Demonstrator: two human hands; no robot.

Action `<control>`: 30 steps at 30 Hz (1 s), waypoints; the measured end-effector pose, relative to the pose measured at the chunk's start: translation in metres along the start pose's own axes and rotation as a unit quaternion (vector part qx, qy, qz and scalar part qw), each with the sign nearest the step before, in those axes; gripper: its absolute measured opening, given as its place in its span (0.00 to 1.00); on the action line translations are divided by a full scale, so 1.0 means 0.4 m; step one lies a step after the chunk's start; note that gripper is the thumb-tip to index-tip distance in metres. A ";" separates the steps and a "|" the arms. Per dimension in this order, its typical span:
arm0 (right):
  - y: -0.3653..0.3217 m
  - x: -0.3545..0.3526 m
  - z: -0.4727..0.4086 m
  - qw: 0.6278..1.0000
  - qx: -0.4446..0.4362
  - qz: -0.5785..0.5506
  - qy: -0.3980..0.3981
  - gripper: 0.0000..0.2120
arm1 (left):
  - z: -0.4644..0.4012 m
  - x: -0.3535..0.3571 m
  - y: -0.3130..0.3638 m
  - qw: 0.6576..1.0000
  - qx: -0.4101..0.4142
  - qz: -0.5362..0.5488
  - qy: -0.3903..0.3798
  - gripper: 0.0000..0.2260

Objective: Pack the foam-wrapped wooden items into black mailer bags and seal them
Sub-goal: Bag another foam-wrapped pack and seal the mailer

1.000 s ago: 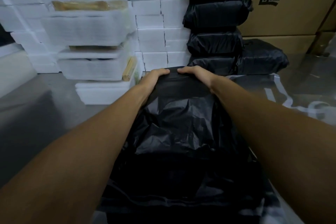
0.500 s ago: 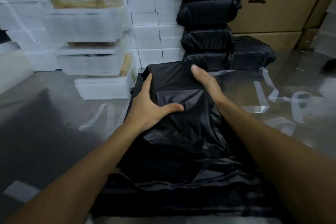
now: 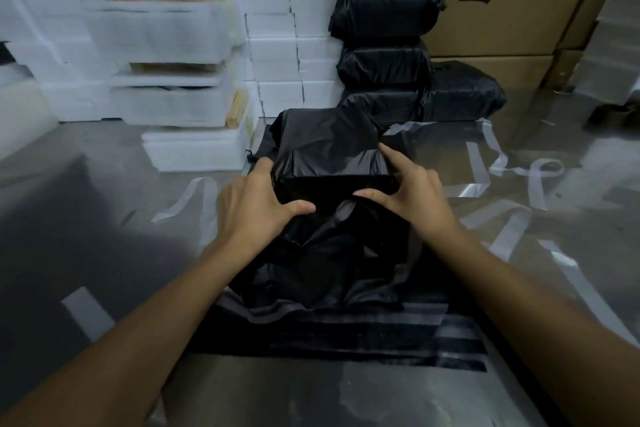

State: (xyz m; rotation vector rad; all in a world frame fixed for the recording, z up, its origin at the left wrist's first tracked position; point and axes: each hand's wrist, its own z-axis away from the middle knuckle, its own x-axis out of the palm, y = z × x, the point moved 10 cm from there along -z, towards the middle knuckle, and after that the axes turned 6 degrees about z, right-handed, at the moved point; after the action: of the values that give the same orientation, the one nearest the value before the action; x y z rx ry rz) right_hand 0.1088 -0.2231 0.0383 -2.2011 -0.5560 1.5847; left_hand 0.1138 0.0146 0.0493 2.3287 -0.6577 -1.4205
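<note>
At table centre, 12 o'clock from the wrists, left hand (image 3: 256,201) and right hand (image 3: 412,194) fingers grip the black bag (image 3: 329,149); slick, soft film over a firm block, best held at the corners.

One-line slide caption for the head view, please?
Both hands, left and right, grip a black mailer bag around its boxy contents on the table.

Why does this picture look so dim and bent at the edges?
Head view: low light swallows detail in the black bag between the left hand and right hand; the wide lens bows the foam blocks; the table shows dull glare; the edges are soft.
</note>
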 end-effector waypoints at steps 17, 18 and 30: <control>0.014 -0.028 0.050 0.981 -0.089 -0.131 -0.110 0.16 | 0.030 0.077 -0.059 0.861 -0.172 0.411 -0.246 0.15; 0.014 -0.019 0.053 0.979 -0.095 -0.118 -0.136 0.21 | 0.034 0.075 -0.044 0.862 -0.123 0.388 -0.302 0.19; -0.022 0.007 0.060 0.984 -0.127 -0.070 -0.105 0.22 | 0.021 0.015 0.013 0.980 0.099 0.155 -0.075 0.15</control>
State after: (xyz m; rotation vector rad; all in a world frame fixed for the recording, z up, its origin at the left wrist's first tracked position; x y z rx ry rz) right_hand 0.0860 -0.2124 0.0332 -2.1228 -1.0032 1.7632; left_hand 0.1076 0.0065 0.0438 2.1505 -1.1970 -1.4472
